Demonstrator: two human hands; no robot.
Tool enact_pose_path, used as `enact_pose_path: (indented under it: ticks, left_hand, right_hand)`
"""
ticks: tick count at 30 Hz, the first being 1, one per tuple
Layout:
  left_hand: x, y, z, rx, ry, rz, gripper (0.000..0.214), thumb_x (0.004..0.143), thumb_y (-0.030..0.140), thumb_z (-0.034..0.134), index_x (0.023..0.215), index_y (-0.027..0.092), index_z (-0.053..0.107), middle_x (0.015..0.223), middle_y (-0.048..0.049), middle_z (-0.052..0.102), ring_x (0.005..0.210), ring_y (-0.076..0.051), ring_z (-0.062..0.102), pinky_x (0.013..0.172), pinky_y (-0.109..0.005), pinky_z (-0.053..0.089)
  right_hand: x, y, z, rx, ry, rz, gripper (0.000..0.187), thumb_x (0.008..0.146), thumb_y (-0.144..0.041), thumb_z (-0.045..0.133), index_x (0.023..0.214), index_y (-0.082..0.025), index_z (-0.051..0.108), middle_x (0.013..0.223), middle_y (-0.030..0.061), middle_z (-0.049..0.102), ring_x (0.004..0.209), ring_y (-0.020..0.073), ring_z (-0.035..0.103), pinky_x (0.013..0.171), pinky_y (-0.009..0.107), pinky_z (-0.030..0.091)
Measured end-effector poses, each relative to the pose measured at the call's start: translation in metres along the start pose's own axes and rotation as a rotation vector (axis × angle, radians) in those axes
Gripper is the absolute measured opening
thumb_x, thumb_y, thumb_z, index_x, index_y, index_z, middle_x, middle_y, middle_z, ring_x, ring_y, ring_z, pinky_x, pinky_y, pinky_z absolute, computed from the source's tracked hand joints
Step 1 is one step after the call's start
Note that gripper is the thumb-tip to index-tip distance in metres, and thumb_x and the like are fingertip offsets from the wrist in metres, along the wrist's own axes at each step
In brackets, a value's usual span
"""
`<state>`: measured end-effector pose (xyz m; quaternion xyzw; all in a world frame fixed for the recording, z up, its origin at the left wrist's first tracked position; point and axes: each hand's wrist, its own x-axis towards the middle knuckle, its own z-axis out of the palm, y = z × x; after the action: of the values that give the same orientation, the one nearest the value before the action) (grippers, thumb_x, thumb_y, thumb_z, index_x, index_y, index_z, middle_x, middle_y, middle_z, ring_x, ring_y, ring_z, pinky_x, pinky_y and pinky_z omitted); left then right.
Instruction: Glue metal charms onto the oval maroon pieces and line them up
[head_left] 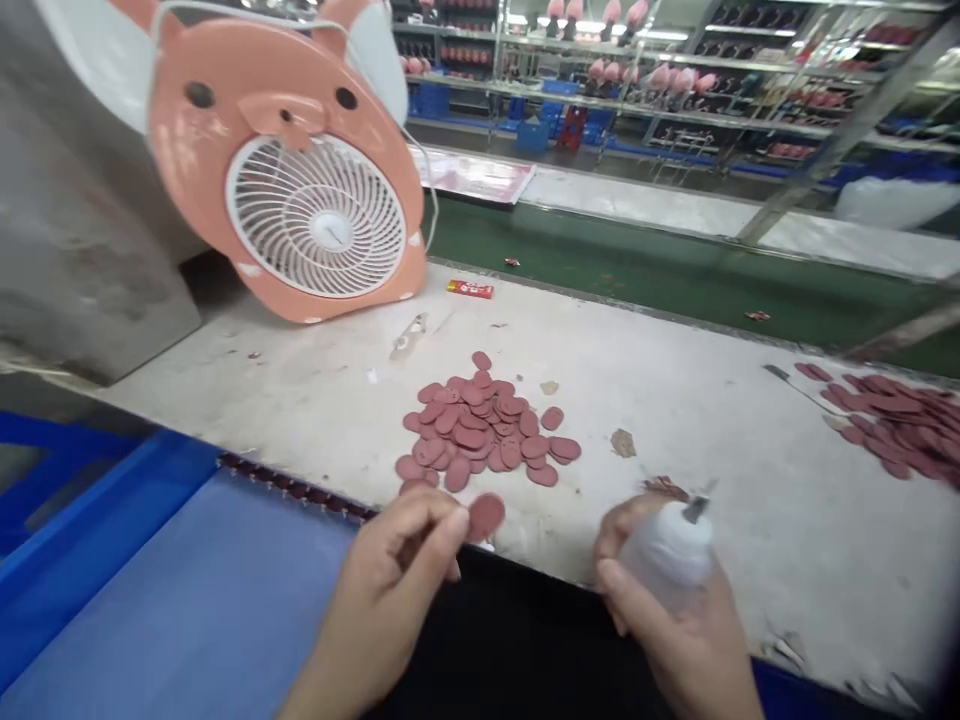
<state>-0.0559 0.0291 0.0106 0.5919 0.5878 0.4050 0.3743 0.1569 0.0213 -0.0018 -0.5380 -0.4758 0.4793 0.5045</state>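
My left hand [397, 570] is closed in a pinch on one dark red oval pad [486, 516], held just above the near edge of the worktable [315, 400]. My right hand [675, 610] is wrapped round a small white squeeze bottle [667, 555] with a thin metal nozzle pointing up and away. Beyond both hands lies a pile of the same dark red oval pads [484, 430] on the table. A second pile of pads [896, 420] lies at the far right.
A pink pig-faced desk fan [300, 190] stands at the back left. A blue tray [172, 590] sits at my near left. A small red packet [470, 289] and scraps lie behind the pile. A green conveyor [637, 265] and shelving run behind the table.
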Motion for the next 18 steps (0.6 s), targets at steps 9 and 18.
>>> enact_pose_path:
  ticks: [9,18]
  left_hand:
    - [-0.032,0.001,0.057,-0.775,-0.605,-0.552,0.031,0.074,0.049,0.074,0.077,0.018,0.077,0.067,-0.0048,0.070,0.062,-0.015,0.064,0.051,-0.019,0.043]
    - [-0.039,-0.019,0.075,-1.221,-0.689,-0.716,0.044,0.061,0.048,0.085,0.087,0.013,0.078,0.072,-0.0064,0.072,0.053,-0.007,0.061,0.041,-0.012,0.043]
  right_hand:
    - [-0.010,-0.010,-0.018,0.235,-0.434,0.362,0.036,0.069,-0.037,0.080,0.081,-0.020,0.051,0.066,-0.0038,0.056,0.056,0.0100,0.052,0.053,0.021,0.037]
    - [-0.026,-0.013,-0.026,0.314,-0.223,0.413,0.075,0.066,-0.059,0.079,0.120,-0.035,0.034,0.082,-0.0033,0.060,0.059,0.0095,0.050,0.053,0.020,0.038]
